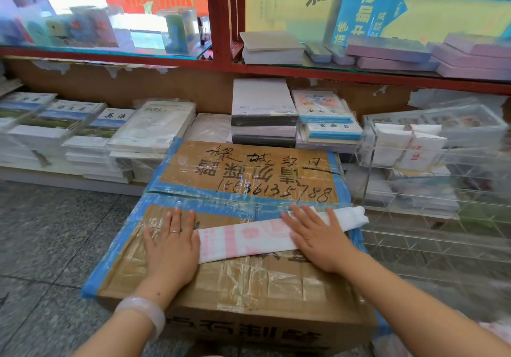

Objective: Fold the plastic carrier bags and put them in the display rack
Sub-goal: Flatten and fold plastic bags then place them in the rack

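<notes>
A white plastic carrier bag (249, 239) with pink print lies folded into a long narrow strip across the top of a taped cardboard box (249, 282). My left hand (171, 243) lies flat with straight fingers on the strip's left end. My right hand (315, 235) presses flat on the strip right of its middle. The bag's handle end (355, 217) sticks out past my right hand near the box's right edge. A clear acrylic display rack (431, 163) stands to the right and holds folded white bags (406, 143) in its top compartment.
Stacks of wrapped notebooks (83, 135) and paper (262, 113) line the low shelf behind the box. A red-framed glass cabinet (221, 24) rises above. Grey stone floor (41, 232) lies to the left. More pink and white plastic (495, 329) shows at the lower right.
</notes>
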### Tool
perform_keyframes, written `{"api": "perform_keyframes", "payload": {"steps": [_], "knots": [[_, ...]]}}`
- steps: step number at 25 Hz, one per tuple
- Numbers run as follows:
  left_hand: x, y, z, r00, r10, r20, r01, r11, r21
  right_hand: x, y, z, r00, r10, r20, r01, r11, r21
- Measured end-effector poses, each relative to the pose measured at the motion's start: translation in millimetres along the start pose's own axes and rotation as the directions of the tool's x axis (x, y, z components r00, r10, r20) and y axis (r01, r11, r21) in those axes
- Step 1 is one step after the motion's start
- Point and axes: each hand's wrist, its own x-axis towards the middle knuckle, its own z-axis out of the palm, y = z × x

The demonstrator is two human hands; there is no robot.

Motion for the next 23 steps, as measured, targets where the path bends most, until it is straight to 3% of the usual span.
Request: {"api": "perform_keyframes", "payload": {"steps": [3,5,6,8,11,12,14,16,17,18,19,21,23], "knots": [[3.8,4.2,-15.9,0.998,0.007,0.069,-0.010,0.999,0.038,-16.1,18.6,-15.7,0.982,0.191,-0.016,-0.191,0.969,-0.160],[7.4,6.5,-31.0,0.994,0.097,0.057,-0.105,0.982,0.158,-23.6,1.8,-36.3,0.966,0.217,-0.139,-0.238,0.957,-0.163],[8.7,8.2,-36.6,0.983,0.183,0.033,-0.186,0.965,0.184,-26.5,-12.3,-46.1,0.969,0.183,-0.165,-0.199,0.977,-0.082],[5.2,13.9,-40.9,0.950,0.309,0.048,-0.313,0.944,0.106,-35.5,-44.8,-56.6,0.995,0.068,-0.076,-0.062,0.995,0.084],[-14.7,16.8,-40.9,0.925,0.368,0.091,-0.361,0.928,-0.087,-54.3,-79.6,-46.2,0.990,-0.097,0.102,0.086,0.991,0.105],[-27.6,16.5,-40.0,0.899,0.420,0.123,-0.404,0.904,-0.136,-57.6,-82.4,-38.7,0.984,-0.097,0.147,0.087,0.993,0.076],[-56.0,16.1,-36.9,0.780,0.580,0.235,-0.523,0.810,-0.265,-63.5,-83.9,-23.2,0.986,-0.079,0.146,0.072,0.996,0.051],[-75.4,13.1,-34.7,0.635,0.689,0.349,-0.543,0.720,-0.433,-67.4,-83.9,-4.7,0.990,-0.124,0.073,0.123,0.992,0.010],[-80.0,9.8,-37.5,0.606,0.701,0.375,-0.518,0.706,-0.483,-69.7,-82.5,0.9,0.985,-0.171,0.022,0.171,0.985,-0.025],[-81.7,6.4,-41.9,0.596,0.714,0.366,-0.519,0.691,-0.503,-72.0,-79.9,7.1,0.980,-0.199,-0.032,0.197,0.979,-0.053],[-79.4,5.8,-42.9,0.627,0.710,0.320,-0.563,0.697,-0.443,-74.3,-78.0,10.5,0.974,-0.210,-0.088,0.209,0.978,-0.021],[-73.5,11.1,-43.5,0.669,0.701,0.248,-0.630,0.712,-0.310,-79.2,-77.9,6.4,0.969,-0.172,-0.176,0.200,0.967,0.157],[-59.9,17.4,-18.4,0.630,0.739,0.239,-0.659,0.672,-0.337,-83.4,-77.1,1.2,0.971,-0.092,-0.222,0.171,0.915,0.365]]}}
